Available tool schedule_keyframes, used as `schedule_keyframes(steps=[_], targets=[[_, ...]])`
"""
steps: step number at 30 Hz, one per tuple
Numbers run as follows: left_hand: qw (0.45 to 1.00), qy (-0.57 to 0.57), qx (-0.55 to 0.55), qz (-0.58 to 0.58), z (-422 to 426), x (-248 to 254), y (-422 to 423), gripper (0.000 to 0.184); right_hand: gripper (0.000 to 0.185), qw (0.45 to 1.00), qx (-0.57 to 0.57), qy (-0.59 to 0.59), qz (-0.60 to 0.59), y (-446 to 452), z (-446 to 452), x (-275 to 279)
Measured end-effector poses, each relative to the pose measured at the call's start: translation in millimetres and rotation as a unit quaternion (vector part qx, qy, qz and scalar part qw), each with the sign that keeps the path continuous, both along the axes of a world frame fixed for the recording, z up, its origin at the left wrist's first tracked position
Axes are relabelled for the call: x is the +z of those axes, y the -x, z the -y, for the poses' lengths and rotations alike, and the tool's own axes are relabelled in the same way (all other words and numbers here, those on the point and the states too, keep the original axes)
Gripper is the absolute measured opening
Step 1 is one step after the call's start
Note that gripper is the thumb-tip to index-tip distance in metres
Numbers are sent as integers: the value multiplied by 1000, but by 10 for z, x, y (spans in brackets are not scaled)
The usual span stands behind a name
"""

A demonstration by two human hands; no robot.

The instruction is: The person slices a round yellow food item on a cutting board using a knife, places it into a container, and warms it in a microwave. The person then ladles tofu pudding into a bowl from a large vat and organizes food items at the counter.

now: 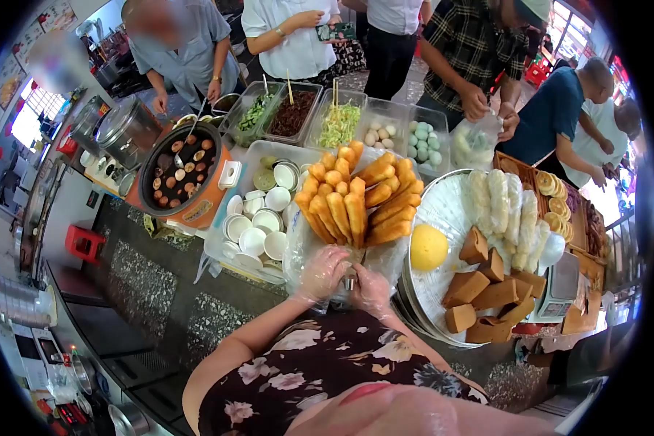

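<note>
My left hand (323,274), in a clear plastic glove, is closed at the front edge of the plastic-lined tray (299,251). Close on its right, my right hand (369,288), also gloved, has its fingers curled in beside a small dark, metallic-looking piece (349,280). What exactly either hand pinches is too small to make out. Just beyond both hands, golden fried dough sticks (350,211) stand bunched upright in the tray. Left of them is a plastic bin of white cups (253,240). A round metal tray (434,280) to the right holds a yellow ball (429,247) and brown cake blocks (495,294).
An orange pot (214,185) of eggs in dark liquid, with a ladle, stands at left. Tubs of greens (254,112), shredded food and eggs (424,145) line the far side. Several people stand beyond; one holds a plastic bag (476,142). A red stool (85,244) is at left.
</note>
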State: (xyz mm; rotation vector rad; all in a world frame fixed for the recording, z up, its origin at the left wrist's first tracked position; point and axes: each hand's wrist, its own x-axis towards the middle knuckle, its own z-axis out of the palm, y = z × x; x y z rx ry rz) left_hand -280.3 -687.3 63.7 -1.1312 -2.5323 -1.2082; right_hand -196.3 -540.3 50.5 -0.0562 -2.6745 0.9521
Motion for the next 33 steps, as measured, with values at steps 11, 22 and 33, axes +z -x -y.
schedule_keyframes(steps=[11,22,33], targets=[[998,-19,-65,-18,-63,-155,50,27,24,998,-45,3,36,-63,20,14],[998,42,-50,1,-70,-221,50,23,26,996,-83,16,9,-122,64,-46],[998,39,-30,-25,3,-298,27,21,35,993,-41,-113,3,-123,13,101]])
